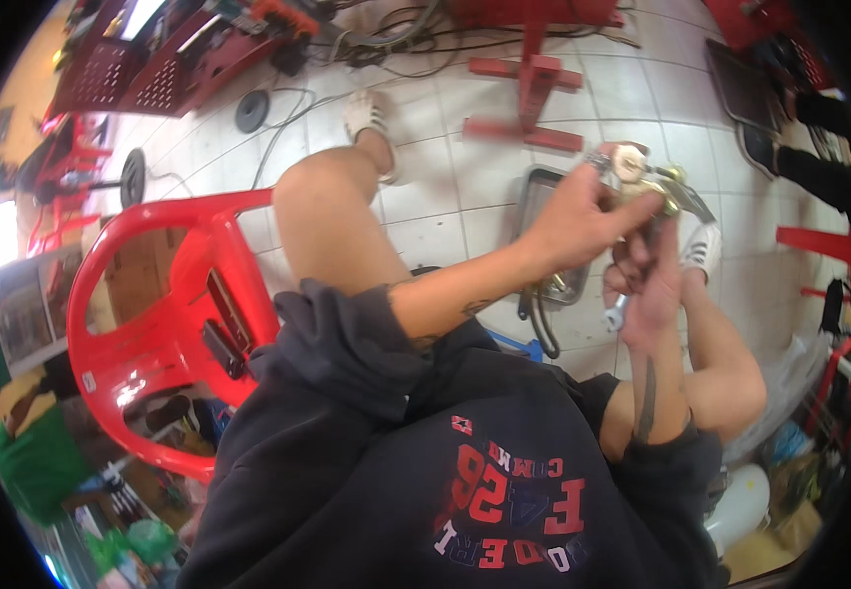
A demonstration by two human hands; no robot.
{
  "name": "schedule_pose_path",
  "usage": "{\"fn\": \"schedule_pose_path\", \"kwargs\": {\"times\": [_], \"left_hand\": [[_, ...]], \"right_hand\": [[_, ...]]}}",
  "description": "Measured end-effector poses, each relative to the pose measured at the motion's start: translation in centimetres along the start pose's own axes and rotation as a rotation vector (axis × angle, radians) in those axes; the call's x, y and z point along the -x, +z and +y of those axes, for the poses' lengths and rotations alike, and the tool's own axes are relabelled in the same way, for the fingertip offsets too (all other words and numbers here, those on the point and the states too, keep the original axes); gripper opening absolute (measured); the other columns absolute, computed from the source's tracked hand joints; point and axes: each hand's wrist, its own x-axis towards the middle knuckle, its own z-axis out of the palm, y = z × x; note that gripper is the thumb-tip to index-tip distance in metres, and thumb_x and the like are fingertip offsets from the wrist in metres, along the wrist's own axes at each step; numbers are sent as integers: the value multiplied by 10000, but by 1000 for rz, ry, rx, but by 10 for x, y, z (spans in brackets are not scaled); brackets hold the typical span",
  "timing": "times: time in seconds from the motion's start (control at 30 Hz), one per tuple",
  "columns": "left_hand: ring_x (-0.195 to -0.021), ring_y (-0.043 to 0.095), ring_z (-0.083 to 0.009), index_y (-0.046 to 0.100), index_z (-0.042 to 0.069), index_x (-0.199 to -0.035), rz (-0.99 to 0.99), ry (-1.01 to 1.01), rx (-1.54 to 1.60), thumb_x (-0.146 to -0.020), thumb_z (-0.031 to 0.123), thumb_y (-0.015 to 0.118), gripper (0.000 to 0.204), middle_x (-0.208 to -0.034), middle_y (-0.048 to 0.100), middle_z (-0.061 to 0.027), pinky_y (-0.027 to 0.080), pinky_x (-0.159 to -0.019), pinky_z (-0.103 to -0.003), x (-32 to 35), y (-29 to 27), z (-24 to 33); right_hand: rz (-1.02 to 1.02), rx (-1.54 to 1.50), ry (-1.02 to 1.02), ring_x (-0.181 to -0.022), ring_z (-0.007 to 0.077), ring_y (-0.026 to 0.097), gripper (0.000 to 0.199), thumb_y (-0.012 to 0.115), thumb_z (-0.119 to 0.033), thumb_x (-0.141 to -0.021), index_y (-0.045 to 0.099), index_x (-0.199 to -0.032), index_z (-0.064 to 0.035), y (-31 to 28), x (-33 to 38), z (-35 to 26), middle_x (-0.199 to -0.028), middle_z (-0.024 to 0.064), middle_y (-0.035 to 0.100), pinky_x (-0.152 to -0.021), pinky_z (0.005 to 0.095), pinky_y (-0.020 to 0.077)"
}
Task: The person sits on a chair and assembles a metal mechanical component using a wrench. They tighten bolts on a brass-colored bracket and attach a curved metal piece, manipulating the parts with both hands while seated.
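Note:
In front of my knees, both hands are at a gold and silver metal part with a round cream-coloured piece on its upper side. My left hand comes in from the left, its fingers closed on the part. Below it, my right hand has its fingers curled, gripping the part's underside. The silver end of a tool, which looks like a wrench, sticks out beneath the right hand's fingers. The fingers hide much of the part, and slight blur hides its finer detail.
A grey metal tray lies on the tiled floor below my hands, with a dark curved piece beside it. At left stands a red plastic chair with dark objects on it. Red metal stand legs and cables are ahead; another person's leg is at right.

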Motion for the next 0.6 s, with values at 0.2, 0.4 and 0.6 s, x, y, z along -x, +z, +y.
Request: {"fn": "schedule_pose_path", "kwargs": {"times": [0.2,0.4,0.6], "left_hand": [[-632,657,-143,235,14,-1473,4,19,-65,-962,164,636,667,-888,668,-92,543,-616,-288,5,-10,3],[-609,673,-137,279,8,-1451,-33,-8,20,-944,161,650,647,-800,680,-74,543,-576,-263,3,-5,4],[-659,666,-122,298,7,-1448,6,99,-33,-940,107,646,623,-959,668,-86,549,-577,-252,1,-8,-4]], "right_hand": [[32,7,-16,-471,-9,257,419,446,-546,-1006,583,-1116,-165,6,-6,5,-630,-109,368,-410,172,184],[-50,-19,10,-465,8,246,430,426,-568,-1002,573,-1053,-167,-7,-4,4,-632,-106,366,-407,177,215],[-130,50,25,-538,33,297,394,447,-549,-1000,545,-1121,-187,-3,-7,4,-664,-98,374,-456,205,264]]}}
